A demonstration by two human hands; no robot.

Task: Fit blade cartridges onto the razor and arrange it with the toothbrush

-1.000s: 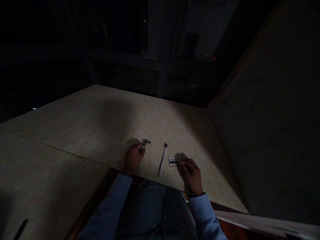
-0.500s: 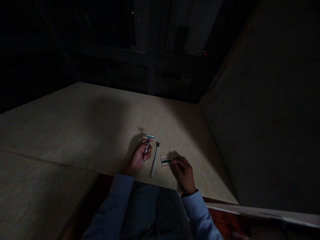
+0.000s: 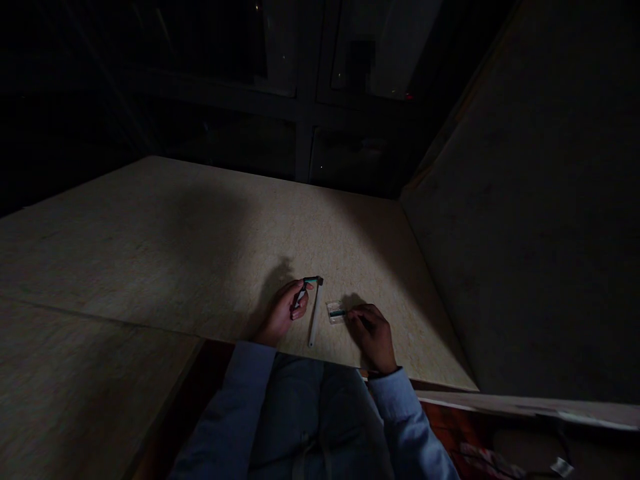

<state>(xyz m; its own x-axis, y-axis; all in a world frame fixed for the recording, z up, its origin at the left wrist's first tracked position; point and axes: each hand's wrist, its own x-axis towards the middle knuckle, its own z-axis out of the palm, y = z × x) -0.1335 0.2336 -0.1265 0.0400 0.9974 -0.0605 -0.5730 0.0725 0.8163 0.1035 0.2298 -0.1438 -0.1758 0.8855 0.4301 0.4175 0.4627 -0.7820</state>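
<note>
My left hand (image 3: 284,312) is closed around the handle of a razor (image 3: 299,298), with its head pointing up and to the right. A pale toothbrush (image 3: 315,317) with a dark head lies on the table just right of that hand, and the razor head overlaps the brush end from my viewpoint. In my right hand (image 3: 373,333) the fingertips pinch the right edge of a small clear plastic case (image 3: 331,321). Inside the case shows a dark green strip, which looks like a razor cartridge. Whether the case rests on the table I cannot tell.
The light stone-patterned table (image 3: 280,213) spreads out ahead and to the left, with a seam at left. A dark wall (image 3: 525,233) borders it on the right, and a dark window (image 3: 305,100) stands behind. My lap is against the near edge.
My left hand has turned the razor, so its head now tips right, over the toothbrush's end. My right hand still pinches the case. The whole view has shifted slightly.
</note>
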